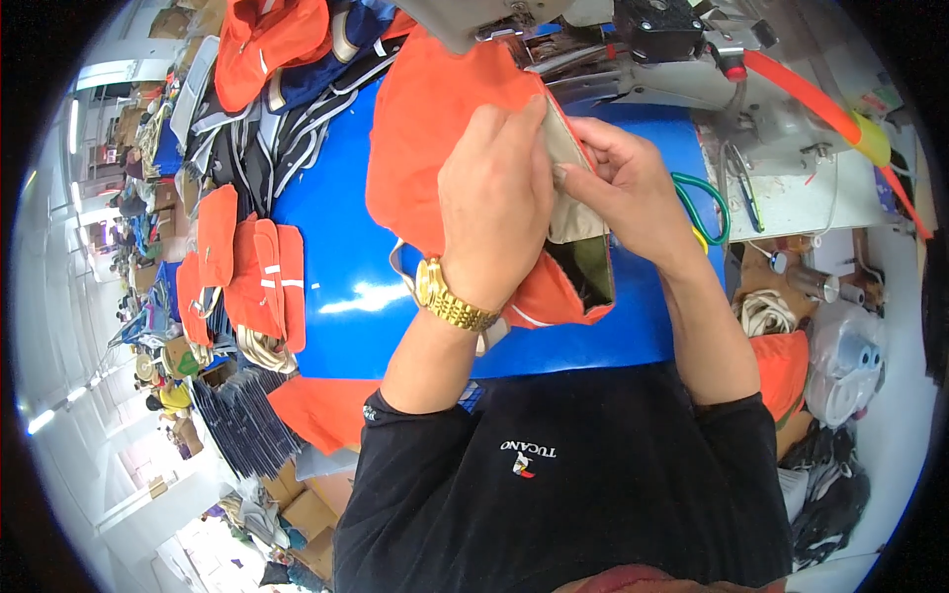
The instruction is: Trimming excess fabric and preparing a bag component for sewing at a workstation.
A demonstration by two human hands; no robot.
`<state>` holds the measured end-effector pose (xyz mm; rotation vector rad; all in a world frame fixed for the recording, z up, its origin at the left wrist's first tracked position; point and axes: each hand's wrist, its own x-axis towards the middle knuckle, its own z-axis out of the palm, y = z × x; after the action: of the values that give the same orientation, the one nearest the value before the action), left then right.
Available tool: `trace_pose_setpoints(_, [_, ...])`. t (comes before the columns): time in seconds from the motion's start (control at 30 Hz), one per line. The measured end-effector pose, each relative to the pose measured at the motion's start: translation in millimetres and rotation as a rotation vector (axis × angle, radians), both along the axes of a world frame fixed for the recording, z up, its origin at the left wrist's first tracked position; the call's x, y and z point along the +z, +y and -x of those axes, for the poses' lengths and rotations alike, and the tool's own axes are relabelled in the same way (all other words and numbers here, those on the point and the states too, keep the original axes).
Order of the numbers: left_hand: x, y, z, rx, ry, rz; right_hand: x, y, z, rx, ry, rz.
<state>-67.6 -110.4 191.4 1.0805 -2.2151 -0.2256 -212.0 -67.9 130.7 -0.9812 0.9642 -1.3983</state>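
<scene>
An orange fabric piece (420, 109) with a beige strip (578, 212) along its edge lies on the blue tabletop, under the sewing machine head (465, 20). My left hand (499, 193), with a gold watch on its wrist, is closed over the fabric beside the strip; its fingertips are partly hidden. With thumb and fingers, my right hand (628, 183) pinches the edge of the strip from the other side. Below the strip the piece gapes, showing a dark green inside (588, 272). A narrow beige strap hangs out near my left wrist.
Stacked orange pieces (267, 282) with pale straps sit at the table's left edge. Dark pieces with light trim (262, 148) lie behind them. Green-handled scissors (720, 212) rest right of my right hand. A bright red-orange strip (806, 94) hangs by the machine.
</scene>
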Motion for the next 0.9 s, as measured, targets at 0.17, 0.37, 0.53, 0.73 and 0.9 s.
trace_pose_setpoints(0.17, [-3, -8, 0, -0.023, 0.025, 0.009, -3, 2, 8, -0.015, 0.215, 0.007])
trace_pose_setpoints(0.37, [-33, 38, -33, -0.001, 0.114, -0.100, 16, 45, 16, 0.016, 0.595, -0.060])
trace_pose_setpoints(0.53, [-6, 65, -32, -0.052, 0.106, -0.051, 9, 76, 8, -0.018, 0.375, -0.094])
trace_pose_setpoints(0.73, [-14, 65, -17, -0.069, 0.076, -0.032, 14, 80, -4, -0.003, 0.113, -0.124])
trace_pose_setpoints(0.9, [-21, 75, -16, 0.018, 0.135, -0.130, 6, 85, -4, 0.026, 0.072, -0.067])
